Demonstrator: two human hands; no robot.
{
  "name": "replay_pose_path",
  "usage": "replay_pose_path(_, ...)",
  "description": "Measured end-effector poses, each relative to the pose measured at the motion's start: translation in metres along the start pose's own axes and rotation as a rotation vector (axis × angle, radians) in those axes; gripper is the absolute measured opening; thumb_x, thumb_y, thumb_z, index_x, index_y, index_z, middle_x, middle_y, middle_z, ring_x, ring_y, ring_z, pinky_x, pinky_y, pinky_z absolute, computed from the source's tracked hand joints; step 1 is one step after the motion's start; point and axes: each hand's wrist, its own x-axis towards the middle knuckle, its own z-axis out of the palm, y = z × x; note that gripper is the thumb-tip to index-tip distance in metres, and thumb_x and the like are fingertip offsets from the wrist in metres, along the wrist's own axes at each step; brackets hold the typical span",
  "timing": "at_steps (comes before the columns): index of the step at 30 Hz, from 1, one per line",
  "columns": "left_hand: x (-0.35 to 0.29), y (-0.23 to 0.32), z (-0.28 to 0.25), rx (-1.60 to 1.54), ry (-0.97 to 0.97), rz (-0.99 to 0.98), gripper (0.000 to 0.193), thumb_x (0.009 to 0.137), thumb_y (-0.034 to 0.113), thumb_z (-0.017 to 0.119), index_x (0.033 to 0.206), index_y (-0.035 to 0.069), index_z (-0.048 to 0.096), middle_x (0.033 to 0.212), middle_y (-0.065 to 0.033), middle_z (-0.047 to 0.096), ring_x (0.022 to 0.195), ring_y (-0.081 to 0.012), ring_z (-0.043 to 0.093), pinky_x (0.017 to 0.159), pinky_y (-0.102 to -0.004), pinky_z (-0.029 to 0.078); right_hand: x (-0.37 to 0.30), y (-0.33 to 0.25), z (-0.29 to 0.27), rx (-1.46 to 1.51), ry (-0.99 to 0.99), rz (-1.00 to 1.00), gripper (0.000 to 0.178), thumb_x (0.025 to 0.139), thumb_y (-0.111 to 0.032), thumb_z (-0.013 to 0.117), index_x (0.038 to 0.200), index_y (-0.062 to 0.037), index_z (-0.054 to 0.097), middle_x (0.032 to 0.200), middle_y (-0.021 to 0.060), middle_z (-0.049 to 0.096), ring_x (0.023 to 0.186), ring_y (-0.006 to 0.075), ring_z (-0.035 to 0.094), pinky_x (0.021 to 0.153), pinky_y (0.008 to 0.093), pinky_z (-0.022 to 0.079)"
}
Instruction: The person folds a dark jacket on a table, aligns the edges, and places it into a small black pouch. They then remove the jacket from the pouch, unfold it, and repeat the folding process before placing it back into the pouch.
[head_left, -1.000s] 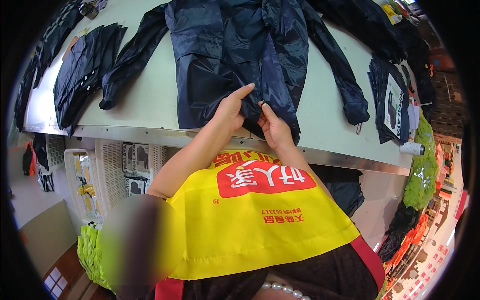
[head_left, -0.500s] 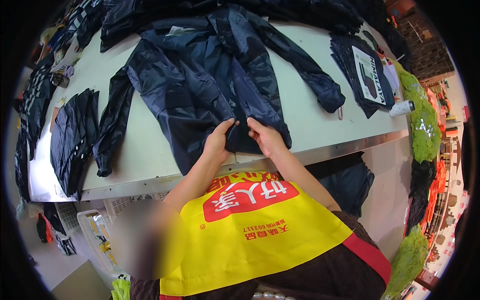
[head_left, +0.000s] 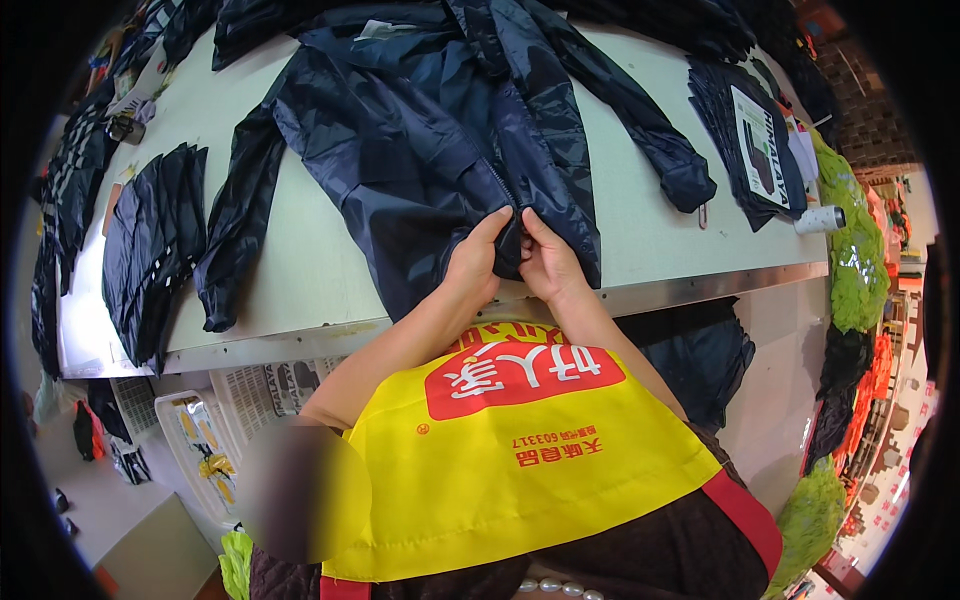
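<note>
A shiny dark navy jacket [head_left: 400, 190] lies spread on the table, its collar away from me and its sleeves out to both sides. Its front is parted, with a zipper [head_left: 497, 180] along one front edge. At the lower hem, my left hand [head_left: 474, 264] pinches the zipper-side edge between thumb and fingers. My right hand [head_left: 550, 264] grips the opposite front edge right beside it. Both thumbs point away from me, nearly touching. The zipper's bottom end is hidden by my fingers.
The white table [head_left: 640, 240] has a metal front edge. Dark folded pieces [head_left: 150, 250] lie left; a stack of dark packages [head_left: 735, 140] and a thread cone [head_left: 818, 220] lie right. Lime-green fabric [head_left: 850, 240] is piled beyond. Below left stands a white plastic basket [head_left: 165, 420].
My hands have drawn together, bringing the jacket's two front edges close to each other at the hem. The whole view has shifted slightly.
</note>
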Motion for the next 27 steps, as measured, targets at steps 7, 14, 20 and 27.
replay_pose_path(7, 0.005, -0.006, -0.011, 0.093, -0.026, -0.018, 0.025, 0.08, 0.028, 0.069, 0.087, 0.004, 0.067, 0.085, -0.0072, 0.066, 0.076, -0.0157, 0.06, 0.073, -0.0273, 0.047, 0.004, 0.002, -0.003, 0.008, -0.028, -0.04, 0.012, 0.083, -0.022, 0.07, 0.082, -0.0144, 0.061, 0.073, -0.004, 0.055, 0.063, 0.0059, 0.047, 0.059, 0.0192, 0.04)
replay_pose_path(14, -0.005, -0.006, -0.014, 0.44, 0.073, -0.064, 0.032, 0.081, 0.029, 0.069, 0.096, 0.001, 0.067, 0.104, -0.0103, 0.063, 0.096, -0.0162, 0.056, 0.079, -0.0294, 0.047, 0.0, 0.005, 0.002, -0.072, 0.104, -0.089, 0.012, 0.08, -0.02, 0.072, 0.079, -0.0147, 0.062, 0.074, -0.0034, 0.057, 0.065, 0.0073, 0.048, 0.062, 0.0194, 0.039)
replay_pose_path(20, -0.008, 0.007, -0.014, 0.38, 0.052, -0.094, 0.024, 0.079, 0.025, 0.069, 0.087, 0.002, 0.067, 0.088, -0.0085, 0.067, 0.075, -0.0186, 0.062, 0.069, -0.0284, 0.05, -0.03, -0.005, -0.002, -0.331, 0.127, 0.107, 0.028, 0.089, -0.035, 0.059, 0.099, -0.0089, 0.062, 0.082, 0.002, 0.062, 0.071, 0.0089, 0.054, 0.062, 0.0206, 0.042)
replay_pose_path(27, -0.013, 0.013, -0.02, 0.202, 0.017, -0.065, 0.021, 0.077, 0.018, 0.069, 0.087, 0.0, 0.066, 0.083, -0.0092, 0.066, 0.069, -0.0181, 0.063, 0.066, -0.0272, 0.05, -0.069, -0.042, 0.036, -1.905, -0.27, -1.126, 0.033, 0.076, -0.011, 0.067, 0.107, -0.0024, 0.057, 0.095, 0.0132, 0.061, 0.089, 0.0272, 0.058, 0.072, 0.0328, 0.049)
